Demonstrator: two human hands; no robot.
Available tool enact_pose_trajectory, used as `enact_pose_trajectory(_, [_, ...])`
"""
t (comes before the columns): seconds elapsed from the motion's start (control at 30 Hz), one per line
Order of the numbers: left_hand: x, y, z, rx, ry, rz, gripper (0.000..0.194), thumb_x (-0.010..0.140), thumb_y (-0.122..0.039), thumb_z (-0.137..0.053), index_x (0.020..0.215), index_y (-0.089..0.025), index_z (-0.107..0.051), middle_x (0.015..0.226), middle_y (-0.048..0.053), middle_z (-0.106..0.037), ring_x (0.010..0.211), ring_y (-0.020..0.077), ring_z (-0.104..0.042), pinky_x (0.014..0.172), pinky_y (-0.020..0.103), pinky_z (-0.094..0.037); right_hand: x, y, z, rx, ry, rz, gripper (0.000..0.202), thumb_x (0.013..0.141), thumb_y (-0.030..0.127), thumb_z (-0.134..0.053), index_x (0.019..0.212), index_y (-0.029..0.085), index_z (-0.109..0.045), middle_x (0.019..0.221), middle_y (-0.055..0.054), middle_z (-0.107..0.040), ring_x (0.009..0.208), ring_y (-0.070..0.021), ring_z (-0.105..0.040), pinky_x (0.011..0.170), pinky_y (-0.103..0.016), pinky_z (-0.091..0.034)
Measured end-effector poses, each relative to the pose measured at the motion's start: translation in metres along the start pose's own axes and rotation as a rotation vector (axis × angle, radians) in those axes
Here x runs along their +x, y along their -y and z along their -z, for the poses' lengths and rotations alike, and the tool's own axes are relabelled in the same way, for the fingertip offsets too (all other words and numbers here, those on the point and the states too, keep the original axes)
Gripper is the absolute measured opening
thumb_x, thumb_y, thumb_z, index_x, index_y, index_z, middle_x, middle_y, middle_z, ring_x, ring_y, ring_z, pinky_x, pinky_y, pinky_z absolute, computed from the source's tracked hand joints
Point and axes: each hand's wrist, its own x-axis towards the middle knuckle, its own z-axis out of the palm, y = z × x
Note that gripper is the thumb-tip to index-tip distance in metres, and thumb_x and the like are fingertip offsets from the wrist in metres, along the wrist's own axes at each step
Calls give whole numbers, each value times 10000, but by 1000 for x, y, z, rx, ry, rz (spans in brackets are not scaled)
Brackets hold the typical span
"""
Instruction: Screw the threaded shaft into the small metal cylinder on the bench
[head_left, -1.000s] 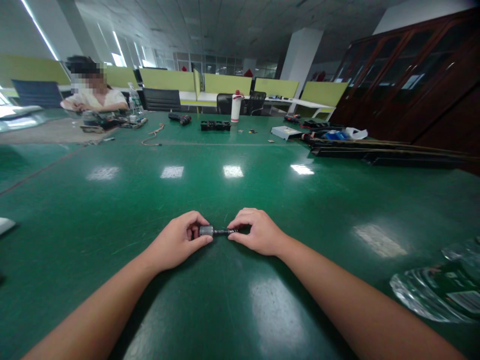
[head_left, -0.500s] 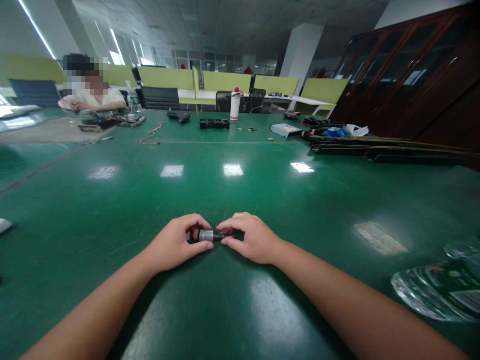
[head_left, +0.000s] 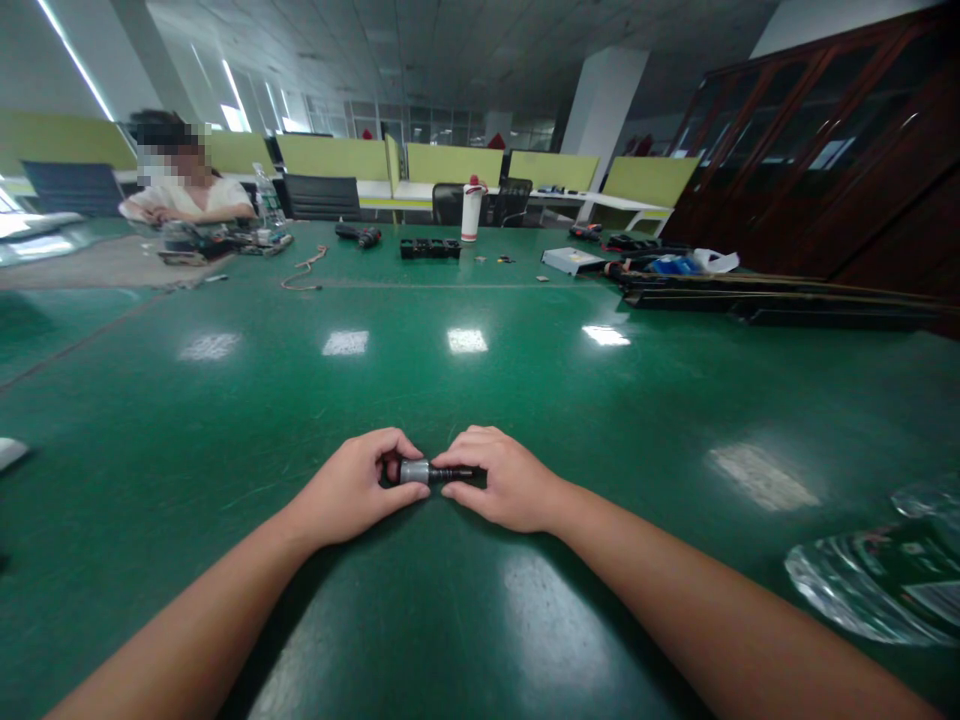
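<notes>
A small grey metal cylinder with a ribbed dark shaft (head_left: 415, 471) lies sideways between my two hands, low over the green table or resting on it; I cannot tell which. My left hand (head_left: 356, 487) is closed around the cylinder end, with the thumb on the near side and the fingers on the far side. Behind the cylinder, within that palm, a darker reddish end shows in part. Curled loosely about the shaft, my right hand (head_left: 510, 480) has its fingertips near where the shaft meets the cylinder, and the shaft's tip points into its palm.
A clear plastic bottle (head_left: 877, 580) lies at the right. Along the far side are a power drill (head_left: 358, 235), a black slotted part (head_left: 430, 248), a white bottle (head_left: 471, 210) and a grey metal box (head_left: 572, 261). A co-worker (head_left: 187, 190) sits at the far left.
My right fingers have shifted along the shaft and loosened slightly, so more of the shaft shows. My left hand stays closed on the cylinder, nearly unmoved.
</notes>
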Motion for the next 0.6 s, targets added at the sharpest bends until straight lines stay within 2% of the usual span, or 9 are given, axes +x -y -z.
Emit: enact_pose_trajectory(0.6, [-1, -2, 1, -3, 11, 12, 227, 761, -361, -709, 885, -185, -637, 755, -12, -586, 682, 157, -536, 613, 246, -399, 1, 1, 0, 9, -27, -47, 144, 788, 217, -715, 930, 195, -701, 820, -24, -679, 803, -165, -578, 758, -293, -425])
